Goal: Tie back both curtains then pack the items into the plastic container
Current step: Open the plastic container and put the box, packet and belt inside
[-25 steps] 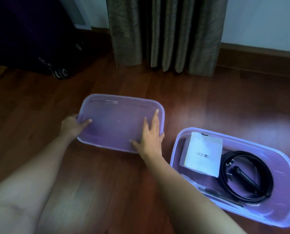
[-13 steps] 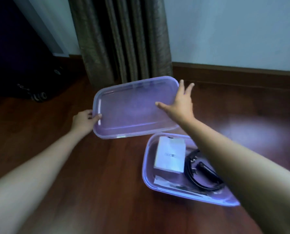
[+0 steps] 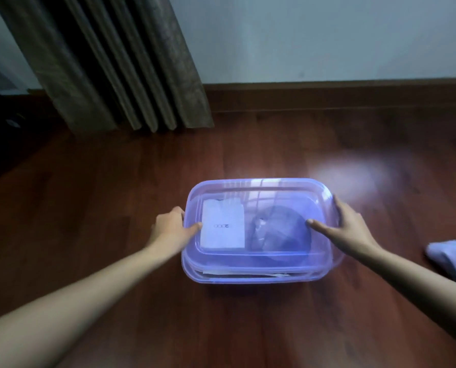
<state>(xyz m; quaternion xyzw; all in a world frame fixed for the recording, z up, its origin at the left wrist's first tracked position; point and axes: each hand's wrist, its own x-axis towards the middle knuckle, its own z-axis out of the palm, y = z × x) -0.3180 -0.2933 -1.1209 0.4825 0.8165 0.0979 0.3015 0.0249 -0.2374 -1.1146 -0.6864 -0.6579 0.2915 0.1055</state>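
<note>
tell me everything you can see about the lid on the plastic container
The lid is a translucent purple plastic rectangle with rounded corners and a raised rim around a flat centre panel. It lies roughly level on top of the container on the wooden floor; whether it is snapped shut cannot be told. The left hand grips its left edge, thumb on top, and the right hand holds its right edge. A white box and a dark coiled cable show through it.

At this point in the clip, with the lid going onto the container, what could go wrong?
The lid looks slightly offset from the container at the near edge, so it might not seat. The left hand and right hand hold only its ends; pressing there could leave the middle unlatched. The cable inside might block closure.
</note>
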